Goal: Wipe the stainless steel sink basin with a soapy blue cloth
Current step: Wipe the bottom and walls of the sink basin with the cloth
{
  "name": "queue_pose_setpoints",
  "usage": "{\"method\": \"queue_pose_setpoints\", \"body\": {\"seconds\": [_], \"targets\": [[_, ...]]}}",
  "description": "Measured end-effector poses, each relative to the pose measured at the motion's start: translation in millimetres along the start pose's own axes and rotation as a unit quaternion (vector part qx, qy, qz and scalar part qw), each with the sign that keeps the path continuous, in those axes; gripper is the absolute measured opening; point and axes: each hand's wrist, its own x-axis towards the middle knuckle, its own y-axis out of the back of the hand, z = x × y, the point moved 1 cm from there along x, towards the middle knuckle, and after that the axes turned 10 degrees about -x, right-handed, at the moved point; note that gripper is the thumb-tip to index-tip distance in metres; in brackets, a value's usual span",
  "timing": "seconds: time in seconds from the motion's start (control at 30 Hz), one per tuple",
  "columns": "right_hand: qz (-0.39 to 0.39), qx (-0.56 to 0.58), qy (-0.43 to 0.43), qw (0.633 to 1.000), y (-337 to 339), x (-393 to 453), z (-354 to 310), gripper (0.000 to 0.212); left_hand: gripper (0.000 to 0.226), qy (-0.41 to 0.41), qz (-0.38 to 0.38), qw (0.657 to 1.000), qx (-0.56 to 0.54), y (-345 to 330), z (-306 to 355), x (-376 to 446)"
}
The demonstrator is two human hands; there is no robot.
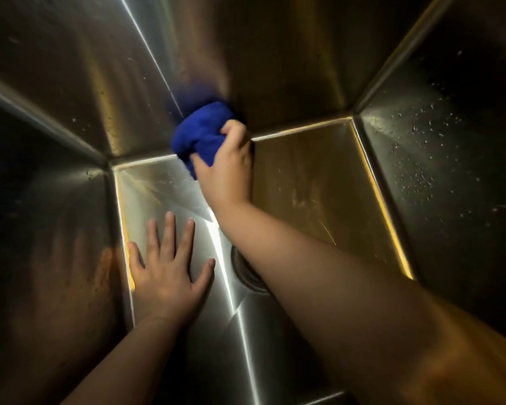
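Both hands work: right hand (225, 168) clenches the blue cloth (200, 135) at twelve o'clock; left hand (165, 270), fingers splayed, braces at seven o'clock and might slip on seemingly wet steel.

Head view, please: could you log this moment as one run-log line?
step: wiping far wall | right hand: gripping blue cloth | left hand: flat on sink floor | drain: partly hidden

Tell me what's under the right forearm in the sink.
The drain lies under the right forearm; only its left rim shows, the rest is covered. The left hand rests flat beside it.
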Motion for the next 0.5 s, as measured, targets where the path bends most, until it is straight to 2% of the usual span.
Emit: {"method": "queue_pose_setpoints", "body": {"seconds": [0.1, 0.2, 0.27, 0.37, 0.5], "targets": [[-0.115, -0.044, 0.114, 0.986, -17.0, -7.7, -13.9, 0.066, 0.074, -0.006, -0.001, 1.000, 0.005, 0.1, 0.8, 1.3], [-0.224, -0.173, 0.258, 0.924, -41.5, -14.9, -30.4, 0.075, 0.070, -0.007, -0.003, 1.000, 0.008, 0.0, -0.3, 1.4], [-0.239, -0.244, 0.313, 0.886, -55.5, -19.4, -40.7, 0.078, 0.069, -0.014, 0.017, 1.000, -0.011, 2.9, 2.3, 0.3], [-0.236, -0.286, 0.338, 0.865, -67.2, -21.0, -42.5, 0.080, 0.072, -0.026, 0.059, 0.997, -0.034, 7.5, 7.2, -1.6], [-0.203, -0.335, 0.373, 0.841, -58.8, -16.5, -36.7, 0.068, 0.072, -0.007, 0.003, 1.000, 0.015, 3.6, 2.2, 2.1]]}}
